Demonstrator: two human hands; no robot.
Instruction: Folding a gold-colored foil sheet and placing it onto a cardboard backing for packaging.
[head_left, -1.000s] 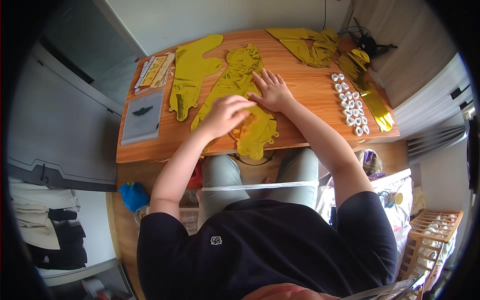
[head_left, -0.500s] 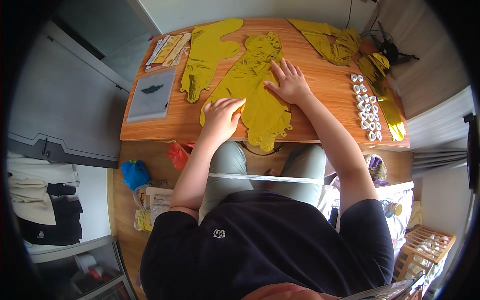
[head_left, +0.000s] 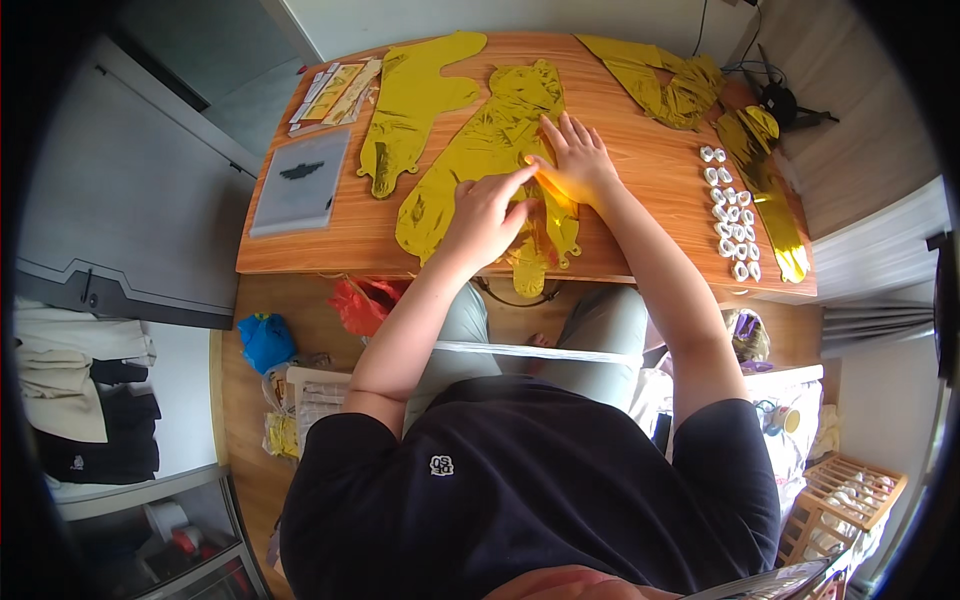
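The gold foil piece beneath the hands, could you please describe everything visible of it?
Shiny, thin-looking and wrinkled, the gold foil piece lies mostly flat on the wooden table, with a rounded far end, a broad left lobe and small near-right tabs; its near tip overhangs the edge. The right hand spreads on its right side; the left hand is over it, contact unclear.

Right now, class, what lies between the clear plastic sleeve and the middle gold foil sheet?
The lower end of the left gold foil sheet lies between the sleeve and the middle sheet, as the head view shows.
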